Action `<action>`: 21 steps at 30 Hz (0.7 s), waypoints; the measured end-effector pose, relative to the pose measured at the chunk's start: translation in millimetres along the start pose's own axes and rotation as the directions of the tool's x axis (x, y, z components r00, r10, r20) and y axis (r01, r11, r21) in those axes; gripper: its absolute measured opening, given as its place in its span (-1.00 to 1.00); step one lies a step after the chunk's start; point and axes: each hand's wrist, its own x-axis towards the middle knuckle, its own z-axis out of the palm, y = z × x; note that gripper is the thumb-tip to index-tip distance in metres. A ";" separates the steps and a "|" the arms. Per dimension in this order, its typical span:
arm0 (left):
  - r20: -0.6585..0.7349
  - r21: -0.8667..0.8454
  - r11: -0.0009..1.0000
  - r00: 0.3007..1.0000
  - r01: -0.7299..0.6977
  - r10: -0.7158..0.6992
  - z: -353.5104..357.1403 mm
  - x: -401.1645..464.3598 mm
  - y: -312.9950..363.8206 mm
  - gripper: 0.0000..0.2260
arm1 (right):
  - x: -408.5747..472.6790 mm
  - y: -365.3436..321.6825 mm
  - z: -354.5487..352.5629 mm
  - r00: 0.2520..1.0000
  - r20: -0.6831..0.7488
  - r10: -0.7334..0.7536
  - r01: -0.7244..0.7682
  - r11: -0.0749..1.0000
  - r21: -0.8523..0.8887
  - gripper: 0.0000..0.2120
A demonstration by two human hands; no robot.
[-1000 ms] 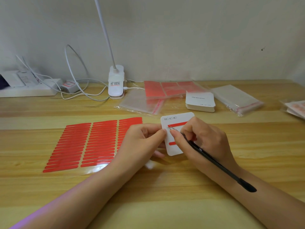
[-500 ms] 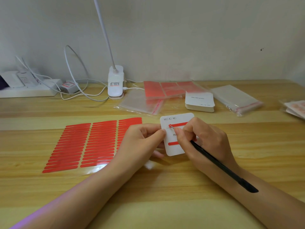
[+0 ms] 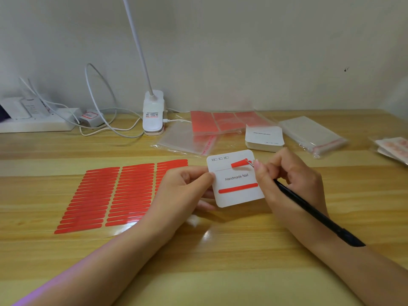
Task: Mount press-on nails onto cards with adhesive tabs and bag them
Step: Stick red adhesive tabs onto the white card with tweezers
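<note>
Left fingers (image 3: pixel 209 176) pinch card (image 3: pixel 237 195) edge | right fingers (image 3: pixel 257 167) grip tweezers (image 3: pixel 309 208), red strip (image 3: pixel 239 163) at tip

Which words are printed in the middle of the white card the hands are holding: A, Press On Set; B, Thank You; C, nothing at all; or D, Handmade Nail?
D: the card, held at its edge by the left hand, reads "Handmade Nail" between its upper red strip, partly peeled, and its lower red strip, while the right hand works tweezers at the upper one.
</note>
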 end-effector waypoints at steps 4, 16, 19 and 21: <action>-0.006 -0.013 1.000 1.000 0.005 -0.005 -1.1 0.3 -1.3 -0.58 | 1.1 0.5 -5.2 0.999 -0.021 0.037 -0.037 0.999 0.021 -0.69; -0.034 -0.035 0.999 0.999 0.020 -0.021 -2.9 2.0 -4.6 -0.64 | 7.7 1.9 -17.2 0.977 -0.096 0.188 -0.178 0.979 0.100 -0.69; -0.035 -0.039 0.999 0.999 0.017 -0.018 -2.8 1.9 -4.6 -0.63 | 11.4 3.8 -20.5 0.975 -0.120 0.187 -0.177 0.980 0.087 -0.69; -0.034 -0.041 0.999 0.999 0.016 -0.018 -2.9 1.6 -4.2 -0.64 | 14.0 4.4 -23.4 0.974 -0.133 0.184 -0.175 0.982 0.075 -0.69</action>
